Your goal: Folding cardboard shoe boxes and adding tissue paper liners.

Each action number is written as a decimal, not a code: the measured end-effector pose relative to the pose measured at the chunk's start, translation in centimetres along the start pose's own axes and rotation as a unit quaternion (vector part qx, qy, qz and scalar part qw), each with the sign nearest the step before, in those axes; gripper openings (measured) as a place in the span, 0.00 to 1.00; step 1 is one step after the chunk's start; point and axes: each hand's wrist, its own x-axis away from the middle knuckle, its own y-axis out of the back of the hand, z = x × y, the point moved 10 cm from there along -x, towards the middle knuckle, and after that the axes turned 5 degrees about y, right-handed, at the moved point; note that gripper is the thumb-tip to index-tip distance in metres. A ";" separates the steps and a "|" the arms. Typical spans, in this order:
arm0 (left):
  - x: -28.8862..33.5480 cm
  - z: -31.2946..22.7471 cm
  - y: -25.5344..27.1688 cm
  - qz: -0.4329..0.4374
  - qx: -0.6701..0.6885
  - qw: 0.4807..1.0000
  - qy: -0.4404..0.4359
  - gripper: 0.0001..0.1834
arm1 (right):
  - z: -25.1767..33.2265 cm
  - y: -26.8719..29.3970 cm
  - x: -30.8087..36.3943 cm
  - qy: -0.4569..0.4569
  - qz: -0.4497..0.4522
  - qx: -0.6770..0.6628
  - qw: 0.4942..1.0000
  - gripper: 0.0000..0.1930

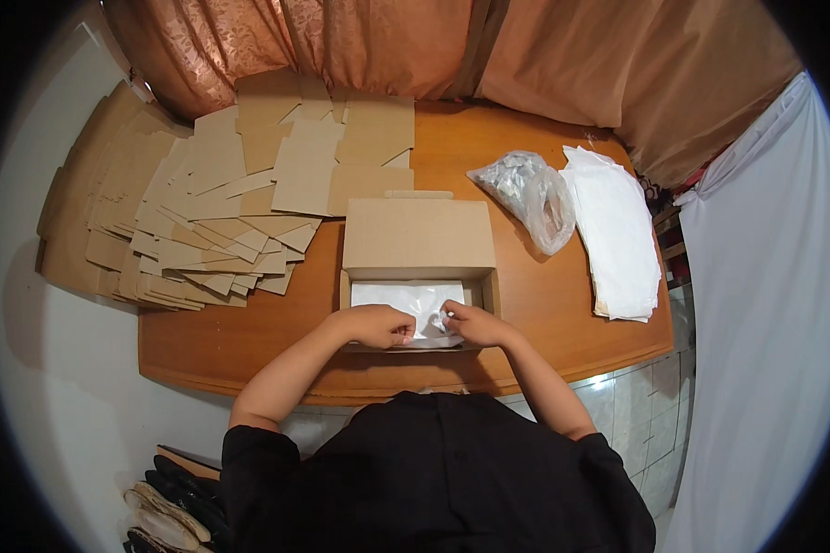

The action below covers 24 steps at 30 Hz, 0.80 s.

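An opened brown cardboard box stands in front of me with its lid raised on the far side. White, slightly shiny paper lies inside it. Over the box's near left part is my left hand, its fingers curled together; whatever they may grip is hidden. My right hand pinches a small, crinkled silvery piece above the paper, too small to name exactly.
Flat brown cardboard pieces are heaped at the left and back of the wooden table. A clear plastic bag of greyish contents and a stack of white paper sheets lie to the right. Shoes are at the lower left.
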 end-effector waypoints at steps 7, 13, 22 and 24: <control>-1.8 3.0 3.9 -0.225 -0.135 0.965 0.028 0.09 | 1.5 3.6 -1.5 0.060 -0.141 0.081 0.985 0.09; -3.1 4.5 4.8 -0.320 -0.167 0.932 0.018 0.09 | 4.3 7.3 0.0 0.117 -0.313 -0.024 0.942 0.10; -2.0 4.5 4.7 -0.375 -0.281 0.882 0.035 0.08 | 7.5 1.7 -1.0 0.157 -0.271 0.317 0.895 0.24; 0.0 3.1 5.4 -0.393 -0.288 0.873 0.035 0.09 | 8.2 3.4 -0.2 0.149 -0.336 0.304 0.879 0.24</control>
